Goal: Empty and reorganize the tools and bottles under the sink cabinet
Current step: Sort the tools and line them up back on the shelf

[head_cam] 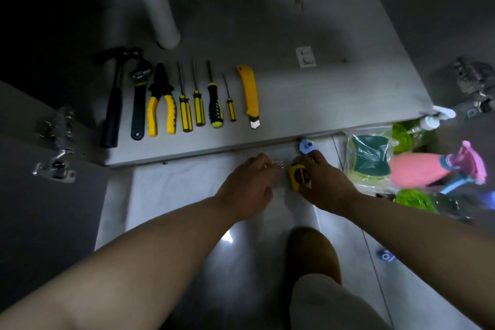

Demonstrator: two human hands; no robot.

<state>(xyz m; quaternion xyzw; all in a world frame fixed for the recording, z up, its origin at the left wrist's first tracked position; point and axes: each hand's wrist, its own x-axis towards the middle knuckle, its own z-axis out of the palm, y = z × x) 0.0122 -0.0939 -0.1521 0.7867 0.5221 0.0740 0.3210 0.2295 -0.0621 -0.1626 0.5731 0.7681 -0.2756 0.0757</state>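
Note:
On the cabinet floor (pixel 308 94) a row of tools lies side by side: a black hammer (pixel 113 104), a wrench (pixel 138 99), yellow pliers (pixel 160 104), several screwdrivers (pixel 198 104) and a yellow utility knife (pixel 250 94). On the tiles in front, my right hand (pixel 325 182) grips a yellow tape measure (pixel 297 175). My left hand (pixel 250 185) pinches a small clear packet (pixel 276 165) beside it. A blue roll (pixel 306 146) lies just beyond my right fingers.
A grey drain pipe (pixel 155 0) stands at the cabinet's back. Open doors with hinges (pixel 55 147) flank both sides. At the right lie bagged sponges (pixel 371 161), a pink spray bottle (pixel 428 169) and green bottles (pixel 412 134). My foot (pixel 312 252) rests on the tiles.

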